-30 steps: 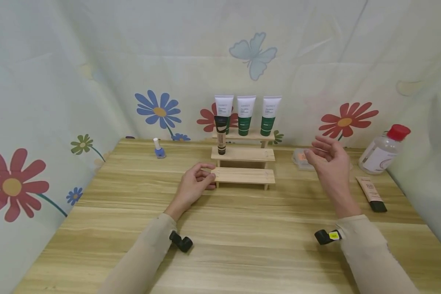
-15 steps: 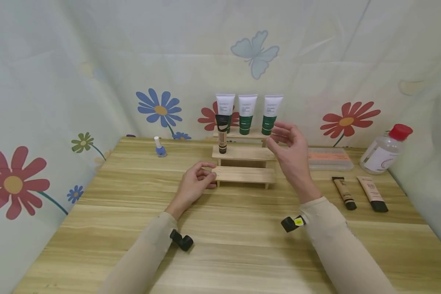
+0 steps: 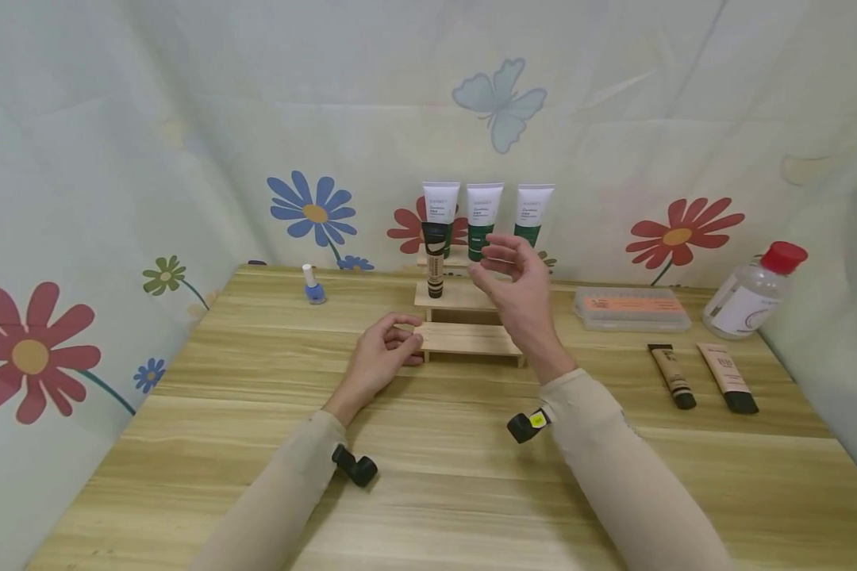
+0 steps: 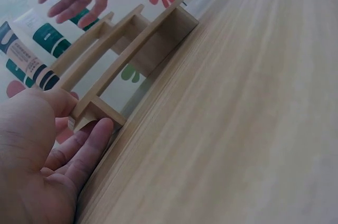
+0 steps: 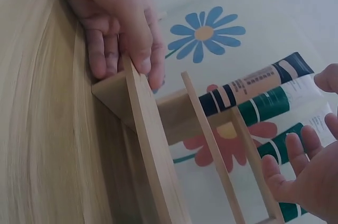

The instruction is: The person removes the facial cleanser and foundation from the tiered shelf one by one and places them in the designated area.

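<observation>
My left hand [image 3: 378, 357] holds the left end of the lowest step of a three-step wooden display stand [image 3: 464, 339]. In the right wrist view, its thumb [image 5: 138, 49] lies on the board, with other fingers curled at the end. A black-and-beige cosmetic tube [image 3: 434, 266] stands at the middle step's left end. Three white-and-green tubes [image 3: 482, 210] line the top step. My right hand [image 3: 521, 297] hovers before the stand's right half, fingers loosely bent and nothing between them. From the head, it covers the right tube's lower part and some of the steps.
A blue nail polish bottle [image 3: 314, 289] stands at the back left. To the right are a clear box with an orange label [image 3: 632, 309], a red-capped bottle [image 3: 750, 293], a gold-and-black tube [image 3: 673, 377] and a beige tube [image 3: 727, 379], both lying flat.
My right hand has moved left, from over the clear box to the front of the stand, uncovering the box and the gold-and-black tube. My left hand has stayed on the stand.
</observation>
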The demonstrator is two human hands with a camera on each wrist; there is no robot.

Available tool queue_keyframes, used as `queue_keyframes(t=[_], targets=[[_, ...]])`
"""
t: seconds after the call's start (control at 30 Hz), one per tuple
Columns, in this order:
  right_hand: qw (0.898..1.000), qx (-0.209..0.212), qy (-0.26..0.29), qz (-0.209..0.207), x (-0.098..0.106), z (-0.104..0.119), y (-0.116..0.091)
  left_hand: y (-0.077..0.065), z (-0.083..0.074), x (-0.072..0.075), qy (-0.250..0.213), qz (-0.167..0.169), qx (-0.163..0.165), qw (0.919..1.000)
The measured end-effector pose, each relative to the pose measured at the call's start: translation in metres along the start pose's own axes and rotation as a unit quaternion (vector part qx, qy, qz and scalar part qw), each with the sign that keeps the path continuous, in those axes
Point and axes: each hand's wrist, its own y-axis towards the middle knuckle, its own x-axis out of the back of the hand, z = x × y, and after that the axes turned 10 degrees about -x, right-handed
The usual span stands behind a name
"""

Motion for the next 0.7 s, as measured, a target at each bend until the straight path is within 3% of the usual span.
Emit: queue_keyframes(t=[0.3, 0.7], targets=[[0.999, -0.002, 0.030, 0.014, -0.025, -0.007, 0.007, 0.001, 0.001, 0.000, 0.001, 0.003, -0.002, 1.0000], [0.999, 0.005, 0.026, 0.017, -0.045, -0.017, 0.014, -0.001, -0.002, 0.000, 0.003, 0.002, -0.001, 1.0000]])
